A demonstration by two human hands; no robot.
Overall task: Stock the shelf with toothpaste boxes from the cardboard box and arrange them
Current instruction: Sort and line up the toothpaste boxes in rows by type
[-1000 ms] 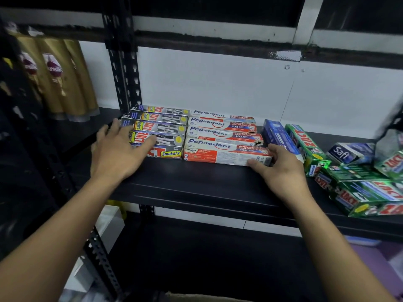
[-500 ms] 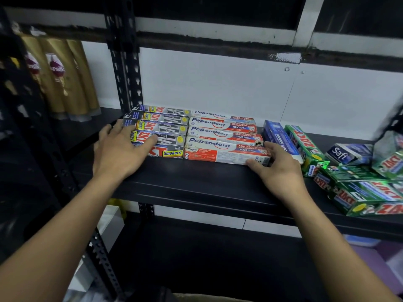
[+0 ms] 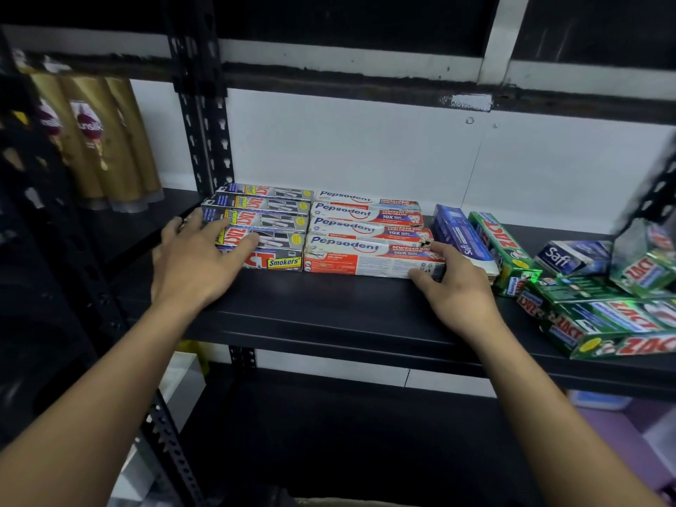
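Observation:
On the black shelf (image 3: pixel 329 309) several grey Zact Smokers boxes (image 3: pixel 272 223) lie in a row beside several red-and-white Pepsodent boxes (image 3: pixel 365 228). My left hand (image 3: pixel 197 261) lies flat with spread fingers against the left front end of the Zact row. My right hand (image 3: pixel 457 287) touches the right front corner of the nearest Pepsodent box (image 3: pixel 369 256), thumb along its front face, fingers at its right end. A blue Safi box (image 3: pixel 462 237) and a green Zact box (image 3: pixel 503 247) stand on edge just right of that hand.
A loose pile of green Zact boxes (image 3: pixel 614 320) and another Safi box (image 3: pixel 570 256) fills the shelf's right end. Gold shampoo bottles (image 3: pixel 98 140) stand on the neighbouring shelf at left, behind a black upright post (image 3: pixel 203 115). A cardboard edge (image 3: pixel 347 502) shows at the bottom.
Both hands stay against the two rows; the boxes sit a little further back and squarer. The view has shifted slightly.

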